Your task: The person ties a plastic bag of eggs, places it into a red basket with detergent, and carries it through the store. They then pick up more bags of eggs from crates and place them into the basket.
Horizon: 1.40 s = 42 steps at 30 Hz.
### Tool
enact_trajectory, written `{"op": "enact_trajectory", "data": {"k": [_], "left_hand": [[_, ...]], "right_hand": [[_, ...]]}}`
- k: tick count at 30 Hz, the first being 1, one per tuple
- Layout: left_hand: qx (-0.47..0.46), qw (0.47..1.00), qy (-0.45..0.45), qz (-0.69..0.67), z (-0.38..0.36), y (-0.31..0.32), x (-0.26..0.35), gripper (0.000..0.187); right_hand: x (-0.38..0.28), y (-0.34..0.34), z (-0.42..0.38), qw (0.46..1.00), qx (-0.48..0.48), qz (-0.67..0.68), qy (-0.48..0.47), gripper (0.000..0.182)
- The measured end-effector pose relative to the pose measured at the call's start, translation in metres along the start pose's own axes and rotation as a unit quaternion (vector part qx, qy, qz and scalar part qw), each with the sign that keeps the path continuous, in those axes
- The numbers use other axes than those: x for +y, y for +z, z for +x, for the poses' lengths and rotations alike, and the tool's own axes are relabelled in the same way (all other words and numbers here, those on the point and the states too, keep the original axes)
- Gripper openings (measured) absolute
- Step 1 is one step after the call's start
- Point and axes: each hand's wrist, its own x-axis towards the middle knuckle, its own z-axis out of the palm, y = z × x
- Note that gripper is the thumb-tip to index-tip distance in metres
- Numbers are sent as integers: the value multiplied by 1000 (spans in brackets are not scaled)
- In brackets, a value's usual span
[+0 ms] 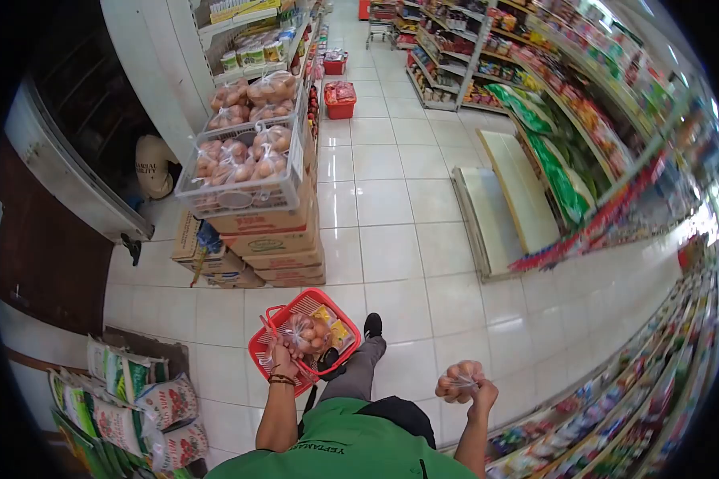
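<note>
Plastic egg bag [458, 382] hangs lengthwise, neck toward the right hand [484, 393].

A bag of eggs [307, 334] is partly covering the yellow packets [342, 334] inside the red basket [261, 355]. The right hand [484, 394] is partly hiding the neck of another egg bag [458, 382]. Lower-right shelf goods [655, 383] are blurring past recognition; the bottom edge is cutting off the green shirt [335, 443].

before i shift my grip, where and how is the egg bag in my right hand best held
Probably by the gathered neck of the clear bag of eggs, coming from its right side, where your right hand pinches the plastic; eggs bulge at the other end, so squeezing there could crack them.
</note>
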Motion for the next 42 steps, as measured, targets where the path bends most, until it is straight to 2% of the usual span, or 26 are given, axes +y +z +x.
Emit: {"op": "enact_trajectory", "data": {"k": [2, 3, 4, 5, 9, 11, 12, 15, 17, 18, 19, 21, 22, 23, 25, 26, 29, 30, 31, 33, 34, 36, 37, 39, 40, 42], "left_hand": [[-3, 1000, -6, 0, 29, 46, -20, 44], [0, 999, 18, 32, 38, 61, -33, 42], [-3, 997, 49, 62, 61, 88, -39, 41], [39, 999, -10, 4, 79, 102, -56, 37], [71, 996, -11, -45, 139, 157, -115, 35], [78, 995, -8, -65, 159, 199, -128, 35], [82, 993, -36, -76, 165, 220, -135, 36], [119, 985, -66, -109, 203, 263, -164, 38], [160, 973, -74, -149, 260, 304, -196, 40], [162, 973, -67, -152, 278, 305, -205, 41], [161, 973, -58, -154, 300, 305, -212, 42], [198, 966, -68, -154, 336, 301, -225, 42], [191, 961, -78, -182, 349, 308, -231, 42], [181, 957, -83, -211, 373, 307, -242, 41], [167, 955, -83, -231, 410, 317, -258, 43], [184, 951, -99, -230, 424, 325, -261, 44], [205, 943, -110, -239, 472, 333, -275, 46], [235, 935, -115, -238, 484, 339, -274, 45], [264, 927, -121, -238, 501, 339, -281, 45], [242, 929, -121, -254, 530, 334, -286, 42], [226, 933, -109, -257, 542, 334, -287, 41], [190, 952, -79, -225, 564, 339, -284, 42], [191, 951, -82, -231, 572, 345, -280, 42], [204, 950, -57, -227, 585, 354, -274, 43], [205, 949, -61, -231, 591, 354, -274, 43], [190, 948, -46, -251, 604, 349, -272, 46]], "right_hand": [[-29, 37, 50, 999, -3, -31, -10, 14], [-40, 52, 71, 995, -18, -89, -41, 13], [-56, 77, 98, 996, -24, -81, -21, 13], [-68, 85, 117, 996, -25, -83, 7, 13], [-112, 133, 211, 988, -101, -118, -12, 19], [-143, 168, 252, 980, -85, -158, -89, 14], [-156, 178, 278, 961, -120, -219, -121, 14], [-197, 241, 322, 943, -158, -248, -159, 12], [-232, 298, 375, 842, -280, -373, -272, 9], [-271, 329, 364, 823, -302, -437, -200, 11], [-283, 351, 385, 818, -305, -443, -204, 11], [-294, 377, 422, 782, -406, -438, -181, 15], [-306, 390, 442, 750, -425, -464, -205, 19], [-317, 408, 456, 745, -423, -472, -209, 19], [-338, 435, 476, 757, -425, -474, -149, 26], [-343, 443, 485, 755, -423, -478, -152, 26], [-352, 457, 508, 666, -468, -518, -264, 19], [-357, 460, 506, 660, -462, -517, -290, 15], [-358, 462, 511, 665, -477, -499, -285, 21], [-384, 476, 489, 677, -447, -517, -271, 40], [-379, 473, 501, 674, -448, -518, -277, 40], [-372, 466, 517, 692, -449, -498, -267, 60], [-374, 469, 518, 687, -449, -503, -269, 60], [-374, 472, 512, 643, -488, -514, -291, 71], [-363, 467, 524, 618, -509, -490, -344, 76], [-341, 449, 541, 616, -501, -499, -348, 79]]}}
